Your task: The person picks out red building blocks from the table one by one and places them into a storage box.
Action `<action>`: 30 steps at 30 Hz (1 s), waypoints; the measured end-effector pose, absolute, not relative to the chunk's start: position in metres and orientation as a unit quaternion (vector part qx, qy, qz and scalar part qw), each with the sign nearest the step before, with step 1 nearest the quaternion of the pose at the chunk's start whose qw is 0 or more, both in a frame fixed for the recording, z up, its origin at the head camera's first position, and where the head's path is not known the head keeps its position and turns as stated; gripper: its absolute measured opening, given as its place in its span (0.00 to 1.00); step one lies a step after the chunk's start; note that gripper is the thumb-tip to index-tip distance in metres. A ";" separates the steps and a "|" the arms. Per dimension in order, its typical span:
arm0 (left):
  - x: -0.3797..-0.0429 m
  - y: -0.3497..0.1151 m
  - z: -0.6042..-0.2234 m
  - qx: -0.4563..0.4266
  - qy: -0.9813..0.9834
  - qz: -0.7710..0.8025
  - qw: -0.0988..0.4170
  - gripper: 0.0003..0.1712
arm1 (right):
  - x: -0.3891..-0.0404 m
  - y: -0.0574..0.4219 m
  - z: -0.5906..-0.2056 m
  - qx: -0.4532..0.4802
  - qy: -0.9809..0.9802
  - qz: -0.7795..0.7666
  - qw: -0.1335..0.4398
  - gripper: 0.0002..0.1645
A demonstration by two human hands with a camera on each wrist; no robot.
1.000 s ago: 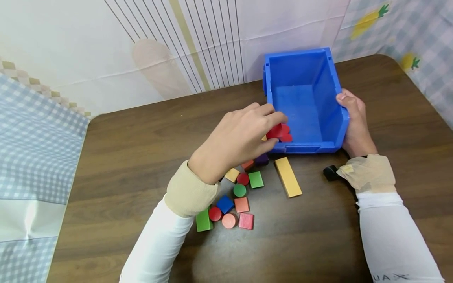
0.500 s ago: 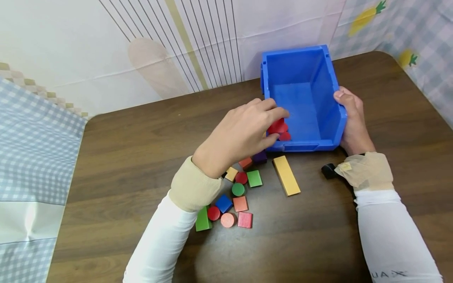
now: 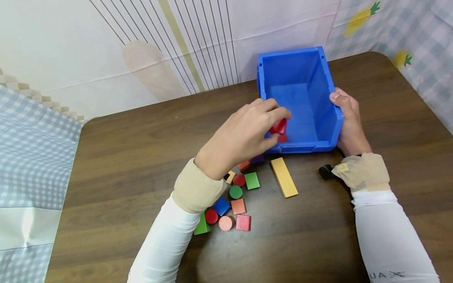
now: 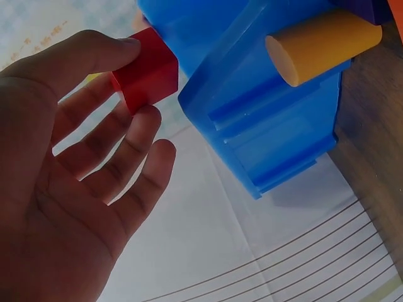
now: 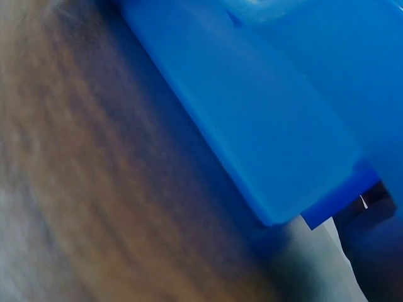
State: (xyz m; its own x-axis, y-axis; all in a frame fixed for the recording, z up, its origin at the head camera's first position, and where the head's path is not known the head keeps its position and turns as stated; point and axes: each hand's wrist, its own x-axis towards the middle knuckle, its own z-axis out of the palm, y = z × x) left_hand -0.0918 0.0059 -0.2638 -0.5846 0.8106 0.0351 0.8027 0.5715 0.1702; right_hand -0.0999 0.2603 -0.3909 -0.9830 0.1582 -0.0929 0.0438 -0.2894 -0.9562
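Note:
My left hand (image 3: 244,131) pinches a red block (image 3: 279,125) between thumb and fingers above the front-left corner of a blue bin (image 3: 304,148). In the left wrist view the red block (image 4: 148,72) looks box-shaped, held beside the bin's wall (image 4: 277,135). Below it in the head view, another red piece (image 3: 282,138) shows at the bin's front-left corner, partly hidden by my hand. My right hand (image 3: 348,122) grips the bin's right wall, thumb over the rim. Blue plastic (image 5: 252,113) fills much of the right wrist view.
Several loose wooden blocks lie in front of the bin, among them a green square (image 3: 252,181), a green disc (image 3: 236,192) and a long yellow block (image 3: 284,177). A yellow cylinder (image 4: 327,47) stands out beside the bin. A patterned cloth (image 3: 198,43) hangs behind the table.
My left hand has moved slightly right over the bin with the red block. Fewer red pieces show beneath it. My right hand keeps its grip, and the whole head view has shifted a little.

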 end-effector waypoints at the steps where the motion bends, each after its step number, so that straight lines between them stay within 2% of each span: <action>1: -0.092 0.006 -0.264 0.455 0.886 0.083 0.024 0.23 | -0.100 0.260 -0.391 -0.085 -0.596 0.798 0.036 0.27; 15: -0.096 0.011 -0.266 0.458 0.884 0.086 0.028 0.18 | -0.101 0.257 -0.394 -0.084 -0.604 0.792 0.028 0.28; 30: -0.099 0.029 -0.262 0.441 0.896 0.030 0.038 0.20 | -0.101 0.265 -0.391 -0.090 -0.606 0.789 0.038 0.29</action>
State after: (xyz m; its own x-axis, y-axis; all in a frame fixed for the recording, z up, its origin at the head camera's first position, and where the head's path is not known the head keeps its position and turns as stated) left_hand -0.0990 0.0293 -0.2616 -0.6077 0.7931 -0.0408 0.7886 0.6087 0.0871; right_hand -0.1012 0.2646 -0.3913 -0.9808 0.1691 -0.0972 0.0503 -0.2620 -0.9638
